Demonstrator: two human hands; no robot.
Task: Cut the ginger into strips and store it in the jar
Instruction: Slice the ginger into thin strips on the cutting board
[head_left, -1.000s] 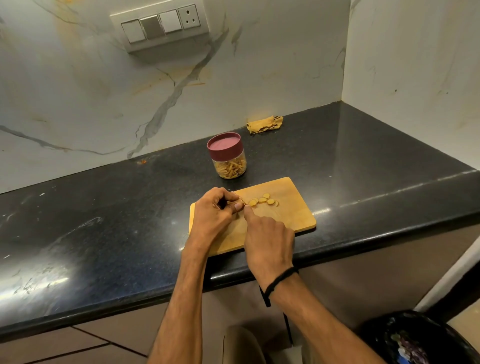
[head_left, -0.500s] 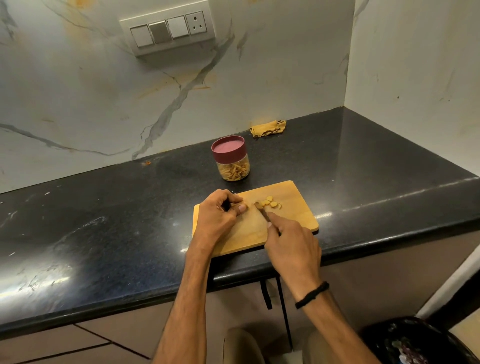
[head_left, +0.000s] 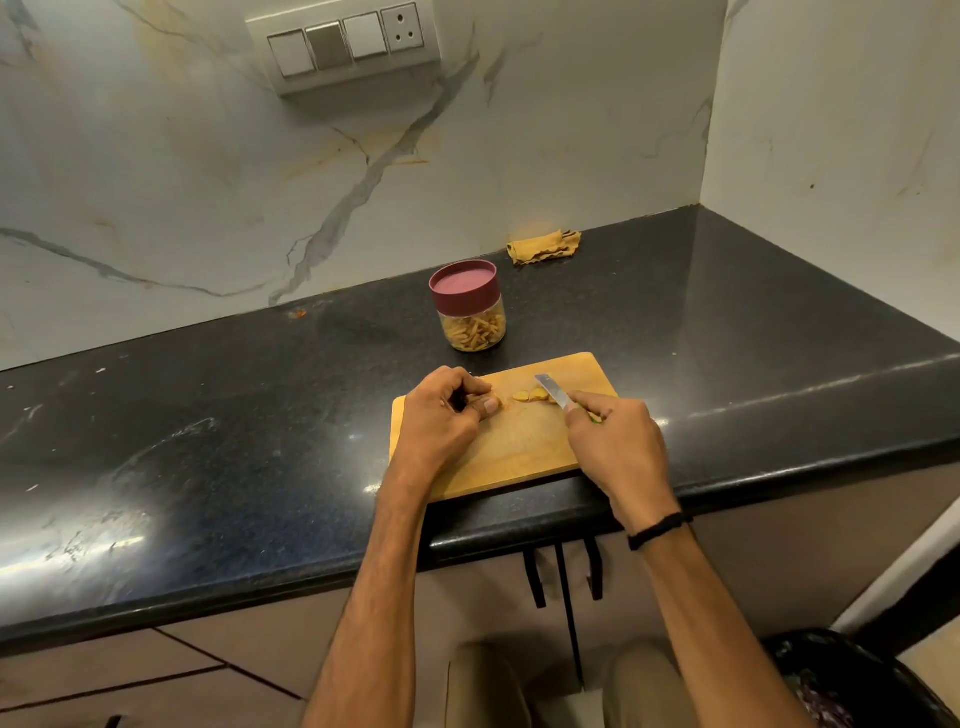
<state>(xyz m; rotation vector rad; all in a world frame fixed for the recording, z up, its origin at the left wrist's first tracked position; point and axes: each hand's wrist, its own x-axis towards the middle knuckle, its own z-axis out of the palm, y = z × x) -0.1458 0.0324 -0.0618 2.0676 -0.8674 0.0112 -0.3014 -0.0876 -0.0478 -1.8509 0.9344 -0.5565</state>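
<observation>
One knife (head_left: 554, 391) — tip diagonally far-left

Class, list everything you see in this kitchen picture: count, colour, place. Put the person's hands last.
counter: one, black, along wall
switch panel: one, white, on wall
cloth: one, yellow, back of counter
board: one, wooden, counter's front edge
jar: one, clear, maroon lid, ginger strips inside, behind board
ginger slices: few, yellow, on board
knife: one, silver blade, at the slices
bin: one, black, below counter, right
left hand: one, curled, on board
right hand: one, gripping knife
</observation>
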